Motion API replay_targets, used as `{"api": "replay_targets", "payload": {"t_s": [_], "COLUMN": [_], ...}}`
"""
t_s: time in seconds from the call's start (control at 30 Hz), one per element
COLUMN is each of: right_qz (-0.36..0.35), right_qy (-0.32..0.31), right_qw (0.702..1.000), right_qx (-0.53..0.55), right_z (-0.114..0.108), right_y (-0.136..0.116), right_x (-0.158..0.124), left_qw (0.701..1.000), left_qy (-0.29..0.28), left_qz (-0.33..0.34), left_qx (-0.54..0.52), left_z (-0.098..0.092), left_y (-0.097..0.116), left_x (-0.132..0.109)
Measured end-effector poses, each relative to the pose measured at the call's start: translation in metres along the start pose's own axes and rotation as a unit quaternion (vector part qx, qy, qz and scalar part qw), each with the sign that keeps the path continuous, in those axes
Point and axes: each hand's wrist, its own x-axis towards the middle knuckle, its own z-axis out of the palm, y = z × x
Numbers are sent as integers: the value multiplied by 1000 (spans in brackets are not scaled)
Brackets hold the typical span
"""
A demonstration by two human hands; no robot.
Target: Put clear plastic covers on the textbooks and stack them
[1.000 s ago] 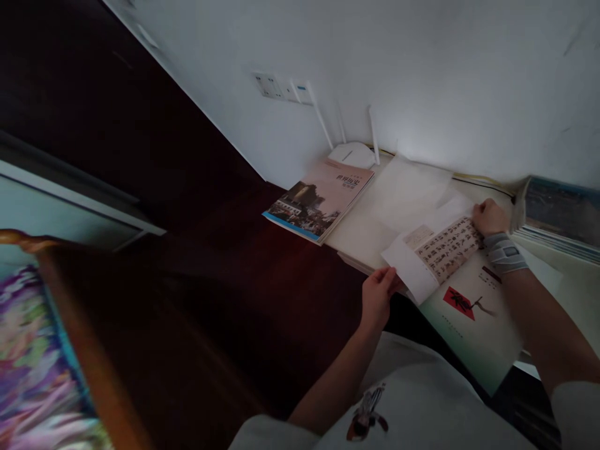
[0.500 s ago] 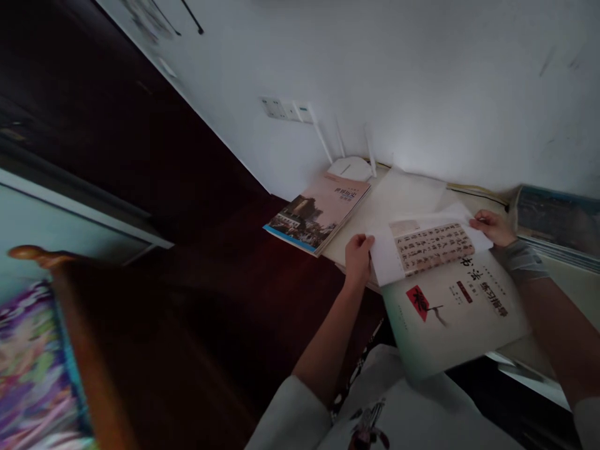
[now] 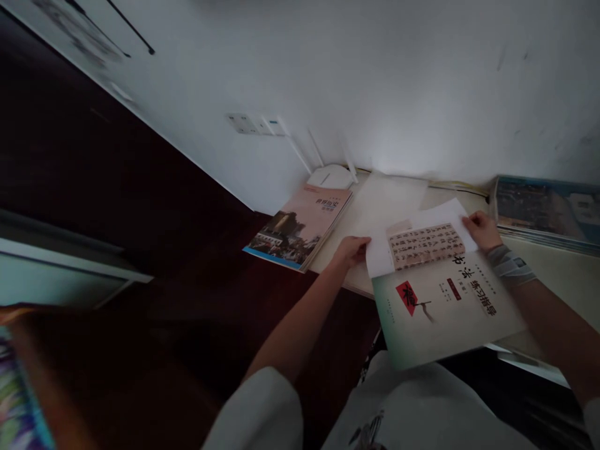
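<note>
A white sheet printed with a brown panel of dark brush characters spans the space between my hands. My left hand is closed in a pinch at its left edge. At the right edge, the fingers of my right hand are closed on it too; a grey band circles that wrist. Directly below the sheet, on the near side, lies a calligraphy workbook with a pale green cover, black writing and a red diamond. The sheet overlaps the workbook's upper edge, and I cannot tell whether the two are joined.
A history textbook lies at the left end of the white tabletop, overhanging its edge. Behind it stands a white router with upright antennas. A stack of books sits at the right by the wall. A wall socket is above.
The view has shifted slightly. The sheet now lies flatter, its upper right corner showing, and my left hand has straightened outward at its edge. Both hands keep their hold.
</note>
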Motion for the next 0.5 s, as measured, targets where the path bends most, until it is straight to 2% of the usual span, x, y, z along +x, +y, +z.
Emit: {"api": "replay_targets", "payload": {"t_s": [0.1,0.2,0.4,0.5], "right_qz": [24,40,23,9], "right_qy": [-8,-18,11,34], "right_qw": [998,995,992,993], "right_qx": [-49,-92,-126,-113], "right_z": [0,3,10,14], "right_y": [2,2,-4,-9], "right_x": [5,10,7,3], "left_qw": [995,983,950,940], "left_qy": [-14,-16,74,95], "left_qz": [-28,-18,146,183], "left_qx": [98,185,267,271], "left_z": [0,2,7,6], "left_y": [6,11,16,13], "left_x": [3,4,-3,-9]}}
